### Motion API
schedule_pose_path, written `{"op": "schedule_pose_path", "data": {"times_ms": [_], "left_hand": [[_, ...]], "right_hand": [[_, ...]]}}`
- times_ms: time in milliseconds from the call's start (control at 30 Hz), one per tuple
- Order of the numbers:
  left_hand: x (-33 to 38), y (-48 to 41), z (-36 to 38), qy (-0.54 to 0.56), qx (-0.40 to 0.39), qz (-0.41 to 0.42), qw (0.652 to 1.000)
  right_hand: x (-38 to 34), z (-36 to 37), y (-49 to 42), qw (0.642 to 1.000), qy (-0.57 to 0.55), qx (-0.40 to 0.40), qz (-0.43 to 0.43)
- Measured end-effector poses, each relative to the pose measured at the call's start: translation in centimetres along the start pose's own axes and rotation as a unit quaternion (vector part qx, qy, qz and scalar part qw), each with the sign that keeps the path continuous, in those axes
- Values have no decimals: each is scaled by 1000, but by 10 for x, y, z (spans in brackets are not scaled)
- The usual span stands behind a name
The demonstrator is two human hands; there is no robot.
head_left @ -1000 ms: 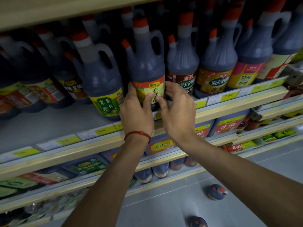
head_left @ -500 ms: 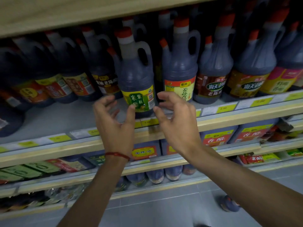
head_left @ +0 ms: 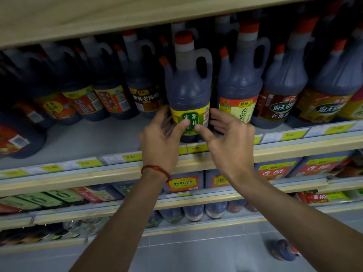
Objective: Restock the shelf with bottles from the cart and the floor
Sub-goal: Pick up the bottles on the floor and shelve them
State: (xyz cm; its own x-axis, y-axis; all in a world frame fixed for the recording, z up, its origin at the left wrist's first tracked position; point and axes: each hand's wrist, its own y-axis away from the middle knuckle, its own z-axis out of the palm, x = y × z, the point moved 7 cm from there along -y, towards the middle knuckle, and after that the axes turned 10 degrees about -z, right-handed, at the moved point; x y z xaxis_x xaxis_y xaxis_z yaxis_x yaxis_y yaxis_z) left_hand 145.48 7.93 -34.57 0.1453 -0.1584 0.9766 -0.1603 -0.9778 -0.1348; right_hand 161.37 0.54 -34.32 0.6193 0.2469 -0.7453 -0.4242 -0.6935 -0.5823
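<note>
Red cord bracelet (head_left: 157,169) on the wrist of the left hand (head_left: 161,142). Left hand: fingers curled round the left side of the yellow-green-label bottle (head_left: 189,89), thumb pressed on the label. Right hand (head_left: 229,144): thumb tip on the same label, fingers curled at the bottle's right side, in the gap beside the red-and-cream-label bottle (head_left: 238,85). Both hands grasp this one bottle.

Bottle stands upright at the front edge of the shelf (head_left: 294,152), centre of frame. Dark smooth plastic jug, moulded loop handle, white neck, red cap.

Similar jugs pack the row on both sides, with more behind. Two green-oval-label bottles (head_left: 279,85) further right. Shelf lip is pale and wood-toned, with yellow price tags (head_left: 292,135).

Lower right: one floor bottle (head_left: 282,249), dark, lying on the grey tiled floor (head_left: 196,248).
</note>
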Motion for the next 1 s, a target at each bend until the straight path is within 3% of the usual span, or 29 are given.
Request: {"op": "schedule_pose_path", "data": {"times_ms": [433,733,1000], "left_hand": [[1,1,12,-27,6,2,1000],[6,7,13,-58,56,2,997],[10,14,15,-87,78,-7,993]], "right_hand": [[8,-4,-1,999,-38,22,-22],[7,-3,-1,999,-34,24,-31],[11,-8,-1,999,-31,25,23]]}}
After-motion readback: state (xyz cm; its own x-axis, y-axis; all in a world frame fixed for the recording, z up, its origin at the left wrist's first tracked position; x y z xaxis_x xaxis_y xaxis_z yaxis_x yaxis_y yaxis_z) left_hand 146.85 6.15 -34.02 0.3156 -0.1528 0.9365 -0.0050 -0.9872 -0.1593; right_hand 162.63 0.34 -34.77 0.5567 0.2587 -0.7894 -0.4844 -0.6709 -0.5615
